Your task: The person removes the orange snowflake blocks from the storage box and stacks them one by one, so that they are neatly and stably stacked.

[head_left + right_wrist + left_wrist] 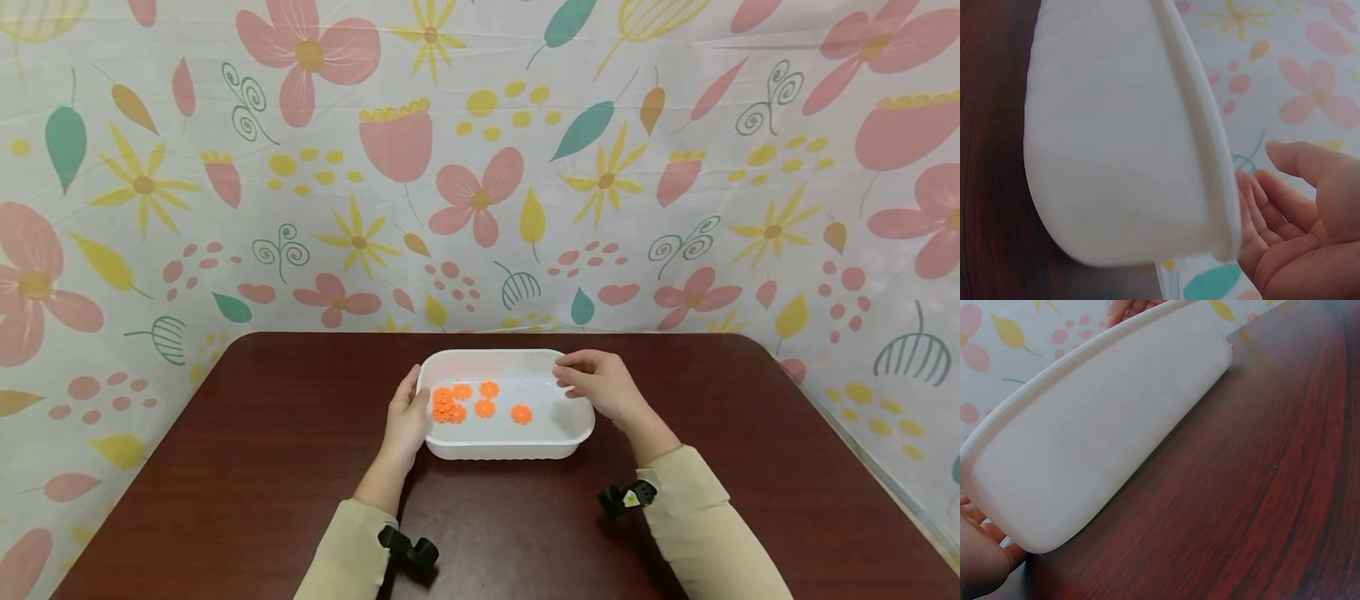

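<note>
A white plastic basin (510,450) with rounded corners is on the dark table. Several flat orange flower-shaped pieces lie inside; some overlap at the left end, and one orange piece (521,414) sits apart toward the middle. My left hand (405,421) grips the basin's left end, thumb over the rim and fingers against the outer wall. Over the right end of the basin hovers my right hand (596,385), fingers bent loosely. In the right wrist view the thumb stands apart from the fingers of the right hand (1310,219), and no object shows between them.
The reddish-brown wooden table (262,467) spreads around the basin. Behind it hangs a white cloth (480,275) printed with flowers and leaves. A tiny orange speck (1232,347) shows by the basin's far end in the left wrist view.
</note>
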{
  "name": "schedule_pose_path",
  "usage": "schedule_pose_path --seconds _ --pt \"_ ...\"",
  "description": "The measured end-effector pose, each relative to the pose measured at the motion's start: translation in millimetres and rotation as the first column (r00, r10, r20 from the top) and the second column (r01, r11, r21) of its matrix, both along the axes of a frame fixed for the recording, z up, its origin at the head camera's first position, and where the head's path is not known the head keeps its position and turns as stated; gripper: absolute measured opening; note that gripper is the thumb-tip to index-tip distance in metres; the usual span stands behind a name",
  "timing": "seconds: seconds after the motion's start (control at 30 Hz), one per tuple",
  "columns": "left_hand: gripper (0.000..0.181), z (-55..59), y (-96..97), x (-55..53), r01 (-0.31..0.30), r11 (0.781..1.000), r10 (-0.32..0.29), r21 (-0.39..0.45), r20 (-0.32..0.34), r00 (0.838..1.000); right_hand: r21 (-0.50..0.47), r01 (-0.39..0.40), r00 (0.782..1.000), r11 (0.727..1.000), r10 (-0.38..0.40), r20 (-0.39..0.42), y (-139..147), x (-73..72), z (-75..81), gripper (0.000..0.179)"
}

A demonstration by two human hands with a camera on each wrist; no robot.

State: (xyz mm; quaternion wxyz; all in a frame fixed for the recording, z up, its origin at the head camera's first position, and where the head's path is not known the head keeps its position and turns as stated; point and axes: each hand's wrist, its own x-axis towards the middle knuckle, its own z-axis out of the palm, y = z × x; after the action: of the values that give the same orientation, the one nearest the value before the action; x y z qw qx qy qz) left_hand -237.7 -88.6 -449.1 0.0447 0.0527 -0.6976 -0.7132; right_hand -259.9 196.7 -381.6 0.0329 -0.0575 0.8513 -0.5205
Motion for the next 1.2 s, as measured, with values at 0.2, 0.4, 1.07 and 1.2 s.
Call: schedule_pose_path --seconds 0.2,0.4,1.07,1.2 --pt "0.051 -1.7 -0.3 -0.3 0.005 1.0 -0.004 0.01 -0.001 1.0 0.01 -0.029 0.999 1.0 0.029 0.014 -17.9 -3.7 -5.9 0.037" --pt "0.051 -2.7 -0.5 0.6 0.001 1.0 -0.001 0.018 0.001 1.0 0.051 -0.052 0.998 0.997 0.051 0.021 -35.2 -8.3 -15.4 0.031" --pt "0.051 1.8 -0.4 0.1 0.003 1.0 -0.003 -0.008 -0.002 1.0 0.377 -0.092 0.996 0.922 0.088 0.026 -51.3 -17.7 -39.2 0.026" --pt "0.05 1.5 -1.3 -0.2 0.0 1.0 0.0 -0.009 0.001 1.0 0.418 -0.126 0.992 0.9 0.114 0.053 -51.7 -17.0 -39.9 0.031"
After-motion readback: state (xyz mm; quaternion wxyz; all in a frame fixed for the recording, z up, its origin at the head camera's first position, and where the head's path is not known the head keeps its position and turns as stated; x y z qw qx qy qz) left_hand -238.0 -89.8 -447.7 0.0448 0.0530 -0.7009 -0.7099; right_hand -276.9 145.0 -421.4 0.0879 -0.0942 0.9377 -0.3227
